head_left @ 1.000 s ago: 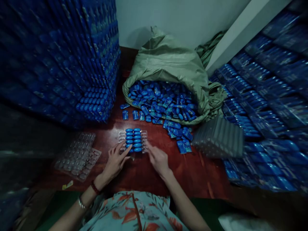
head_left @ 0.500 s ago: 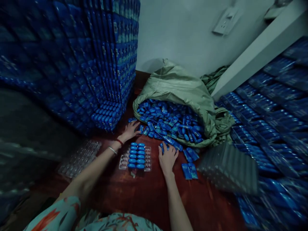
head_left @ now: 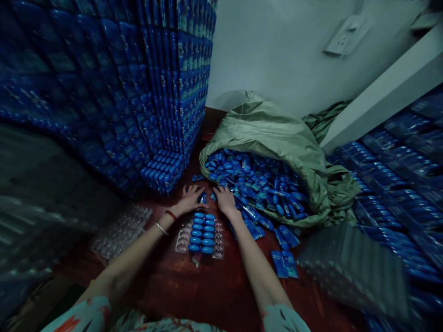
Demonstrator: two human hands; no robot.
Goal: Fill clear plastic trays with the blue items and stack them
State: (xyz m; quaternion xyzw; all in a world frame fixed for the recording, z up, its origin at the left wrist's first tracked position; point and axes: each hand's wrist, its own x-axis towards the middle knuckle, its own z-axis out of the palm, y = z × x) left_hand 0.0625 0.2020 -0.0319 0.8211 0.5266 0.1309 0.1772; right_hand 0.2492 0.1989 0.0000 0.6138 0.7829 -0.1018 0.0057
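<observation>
Capsules [head_left: 207, 235], twelve, lie near left hand [head_left: 191, 199] and right hand [head_left: 224, 201], both seemingly spread beside blue packets [head_left: 202, 198]

This side of the left hand [head_left: 191, 199], clear plastic [head_left: 183, 240] flanks blue pieces [head_left: 196, 234] on the red-brown table [head_left: 214, 288]. Beyond the right hand [head_left: 224, 201], a pale green sack [head_left: 268, 131] holds blue packets [head_left: 245, 164]. Red-orange shapes pattern the turquoise sleeve [head_left: 90, 310] behind the left hand.

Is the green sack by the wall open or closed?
Open. The green sack gapes toward the camera, its rim spread wide, with blue packets visible inside and some lying just outside.
</observation>
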